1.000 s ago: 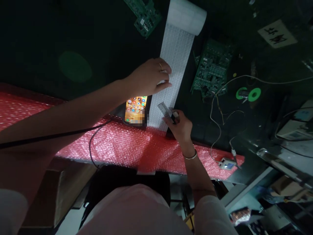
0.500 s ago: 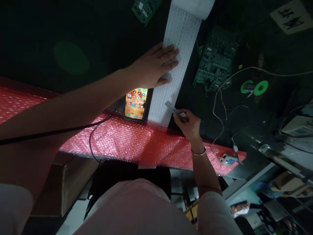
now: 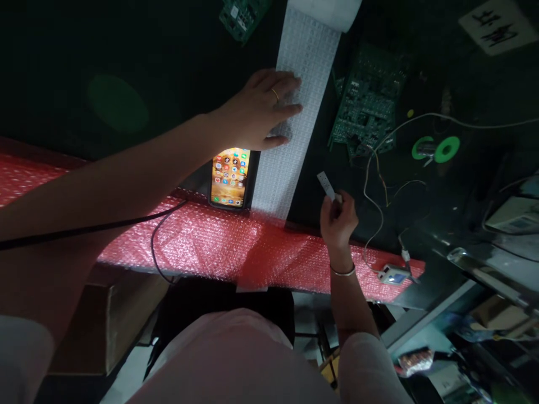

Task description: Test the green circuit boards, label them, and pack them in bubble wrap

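Note:
A wide pale strip (image 3: 280, 179), printed with fine rows, runs from a roll (image 3: 337, 8) at the top down the dark table. My left hand (image 3: 267, 109) lies across the strip, fingers spread and holding nothing. My right hand (image 3: 340, 219) is closed on a small pale strip with dark dots (image 3: 325, 184), its far end sticking out past the fingers. That hand is to the right of the long strip, apart from it. Part of the small strip is hidden in my grip. A lit phone (image 3: 230, 178) lies below my left wrist.
Green circuit boards (image 3: 366, 106) lie right of the strip, another board (image 3: 242, 19) at the top. Near them are a green-rimmed spool (image 3: 447, 149), thin wires and a small meter (image 3: 394, 274). Red bubble wrap (image 3: 210, 241) covers the front edge; a black cable (image 3: 105, 225) crosses the left.
My right hand has moved right, carrying the small dotted strip away from the long printed strip. My left hand stays on the long strip, its fingers slightly more bent.

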Demonstrator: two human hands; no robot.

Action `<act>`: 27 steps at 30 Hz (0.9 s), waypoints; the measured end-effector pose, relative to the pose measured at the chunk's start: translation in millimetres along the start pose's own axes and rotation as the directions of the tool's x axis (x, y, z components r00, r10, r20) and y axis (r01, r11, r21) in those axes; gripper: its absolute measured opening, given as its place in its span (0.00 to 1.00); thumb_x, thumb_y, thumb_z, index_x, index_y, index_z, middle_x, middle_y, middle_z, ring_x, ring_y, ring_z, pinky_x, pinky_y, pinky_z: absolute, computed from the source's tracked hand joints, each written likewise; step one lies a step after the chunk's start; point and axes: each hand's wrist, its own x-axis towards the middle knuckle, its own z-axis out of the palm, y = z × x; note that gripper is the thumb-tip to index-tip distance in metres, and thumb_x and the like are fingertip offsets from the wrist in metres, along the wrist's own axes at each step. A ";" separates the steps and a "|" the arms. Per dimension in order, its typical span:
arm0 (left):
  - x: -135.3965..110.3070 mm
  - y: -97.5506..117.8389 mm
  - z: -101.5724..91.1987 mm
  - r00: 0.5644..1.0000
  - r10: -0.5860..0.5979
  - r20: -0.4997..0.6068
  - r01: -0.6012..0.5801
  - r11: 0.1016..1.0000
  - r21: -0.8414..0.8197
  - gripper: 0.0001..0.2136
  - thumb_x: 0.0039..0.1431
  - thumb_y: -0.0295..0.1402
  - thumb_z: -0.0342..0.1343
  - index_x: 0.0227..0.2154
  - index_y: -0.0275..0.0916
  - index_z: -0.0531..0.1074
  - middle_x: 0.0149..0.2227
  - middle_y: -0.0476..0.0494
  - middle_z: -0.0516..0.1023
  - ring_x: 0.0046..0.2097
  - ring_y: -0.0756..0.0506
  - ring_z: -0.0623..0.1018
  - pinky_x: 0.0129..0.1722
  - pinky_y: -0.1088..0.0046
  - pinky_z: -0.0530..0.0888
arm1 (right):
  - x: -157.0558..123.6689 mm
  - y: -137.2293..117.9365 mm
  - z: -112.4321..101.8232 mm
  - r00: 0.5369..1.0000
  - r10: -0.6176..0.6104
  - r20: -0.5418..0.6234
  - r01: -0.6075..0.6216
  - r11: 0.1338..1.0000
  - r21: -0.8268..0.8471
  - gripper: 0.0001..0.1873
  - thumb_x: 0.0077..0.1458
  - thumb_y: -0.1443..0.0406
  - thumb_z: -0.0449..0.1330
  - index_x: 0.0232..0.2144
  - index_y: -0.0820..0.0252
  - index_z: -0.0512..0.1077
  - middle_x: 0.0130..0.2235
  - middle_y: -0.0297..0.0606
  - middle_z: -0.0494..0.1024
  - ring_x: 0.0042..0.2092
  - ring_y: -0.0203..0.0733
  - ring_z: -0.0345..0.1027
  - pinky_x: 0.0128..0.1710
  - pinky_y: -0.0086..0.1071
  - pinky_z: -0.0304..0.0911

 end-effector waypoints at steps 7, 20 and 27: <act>26.8 -19.0 -16.2 0.996 0.065 -0.056 -0.059 0.993 0.102 0.26 0.61 0.50 0.53 0.62 0.55 0.72 0.62 0.50 0.75 0.74 0.37 0.55 0.75 0.43 0.51 | 36.0 -39.8 18.9 0.997 0.066 0.044 -0.075 0.968 0.241 0.13 0.68 0.55 0.55 0.47 0.56 0.71 0.33 0.37 0.80 0.30 0.38 0.74 0.32 0.31 0.69; 71.4 -40.0 -17.2 0.986 0.166 0.013 -0.163 0.945 0.284 0.34 0.62 0.47 0.51 0.71 0.48 0.60 0.72 0.48 0.63 0.75 0.38 0.54 0.74 0.50 0.53 | 190.1 -100.4 68.8 0.995 0.030 -0.091 -0.029 0.999 0.013 0.13 0.71 0.65 0.50 0.54 0.64 0.66 0.38 0.41 0.78 0.46 0.47 0.79 0.42 0.34 0.70; 74.3 -46.2 -14.6 0.989 0.150 0.011 -0.148 0.954 0.260 0.34 0.63 0.48 0.51 0.70 0.43 0.56 0.72 0.52 0.63 0.73 0.43 0.51 0.75 0.56 0.49 | 215.0 -99.1 81.2 0.998 -0.003 -0.055 -0.001 0.997 -0.081 0.15 0.72 0.64 0.49 0.54 0.66 0.68 0.41 0.44 0.77 0.43 0.46 0.78 0.42 0.35 0.69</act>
